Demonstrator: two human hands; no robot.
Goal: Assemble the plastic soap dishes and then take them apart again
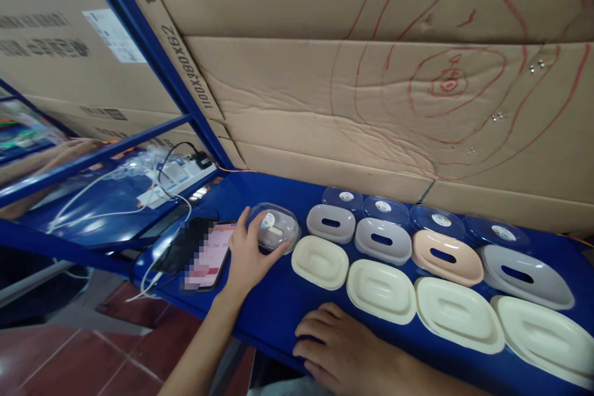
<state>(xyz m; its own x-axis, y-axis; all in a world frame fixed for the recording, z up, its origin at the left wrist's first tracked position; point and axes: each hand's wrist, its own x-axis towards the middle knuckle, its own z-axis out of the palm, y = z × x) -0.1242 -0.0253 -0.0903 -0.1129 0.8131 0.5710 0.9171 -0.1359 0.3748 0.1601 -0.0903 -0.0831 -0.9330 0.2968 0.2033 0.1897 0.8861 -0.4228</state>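
My left hand [248, 250] spans a soap box [281, 235] with a clear lid and a round white sticker, its thumb at the near right side and its fingers at the left. The box rests on the blue table. Beside it stand rows of separate parts: clear lids [383, 207] at the back, then slotted trays [383, 240] in grey and one in peach [448, 257], then cream bases [380, 291] in front. Near the table's front edge, my right hand [336, 343] lies with loosely bent fingers, slightly apart, holding nothing visible.
Left of my left hand lies a phone [216, 253] with a lit screen. A white power strip [179, 182] and cables sit farther left, past a blue metal frame [162, 68]. Cardboard [288, 86] with red rings backs the table. Another person's arm [46, 161] shows at far left.
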